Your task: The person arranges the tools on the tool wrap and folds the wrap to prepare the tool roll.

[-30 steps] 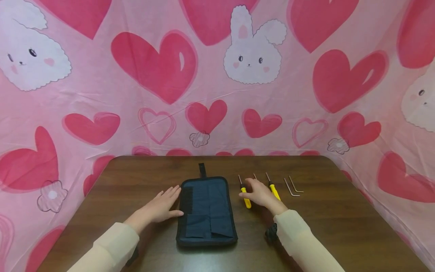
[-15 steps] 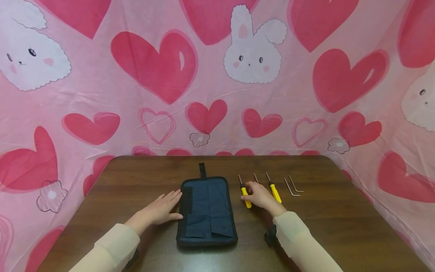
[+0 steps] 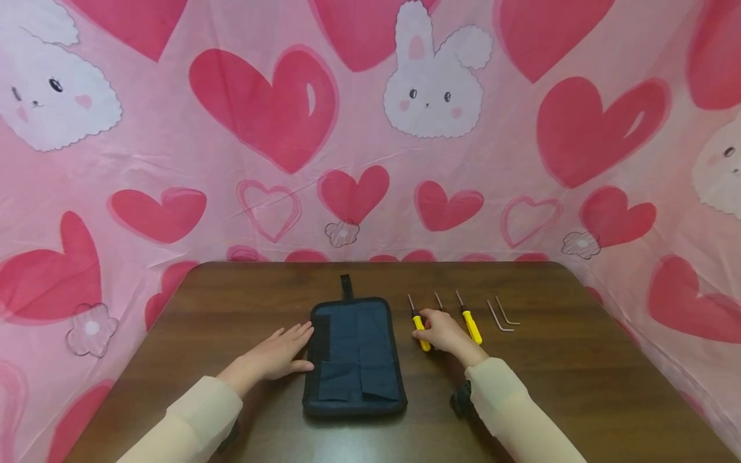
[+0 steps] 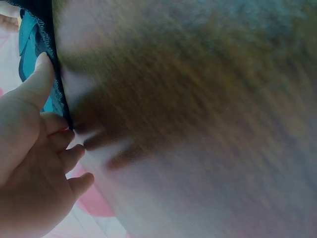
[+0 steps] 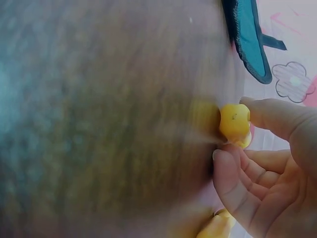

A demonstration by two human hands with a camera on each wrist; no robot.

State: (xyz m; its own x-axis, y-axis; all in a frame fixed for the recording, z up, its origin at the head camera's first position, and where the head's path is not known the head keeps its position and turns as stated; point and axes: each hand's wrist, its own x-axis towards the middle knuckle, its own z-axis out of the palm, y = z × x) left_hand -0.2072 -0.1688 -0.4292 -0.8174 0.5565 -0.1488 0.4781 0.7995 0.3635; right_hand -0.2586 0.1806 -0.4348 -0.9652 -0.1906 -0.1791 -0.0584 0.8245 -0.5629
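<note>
Flat on the table lies a dark blue tool pouch [image 3: 376, 341] with black edging and pockets. My left hand [image 3: 269, 354] rests at its left edge, fingers extended and thumb tip on the border; the left wrist view shows the thumb on the pouch [image 4: 37, 29]. To the right, my right hand [image 3: 448, 335] pinches the yellow handle of the leftmost screwdriver [image 3: 421, 333], thumb on one side and fingers on the other, as the right wrist view of that screwdriver [image 5: 234, 121] shows. Under this hand a second screwdriver [image 3: 439, 300] shows only its shaft and neck.
A third screwdriver [image 3: 471, 328] with a yellow handle lies just right of my right hand. Beyond it are two L-shaped hex keys [image 3: 499, 316]. The pouch's black strap [image 3: 347, 287] points to the far edge. A pink heart-and-rabbit cloth [image 3: 359, 148] hangs behind the table.
My right thumb and fingers have settled closer about the leftmost screwdriver, which has shifted very slightly. My left hand stays at the pouch's edge. The head view has tilted slightly down.
</note>
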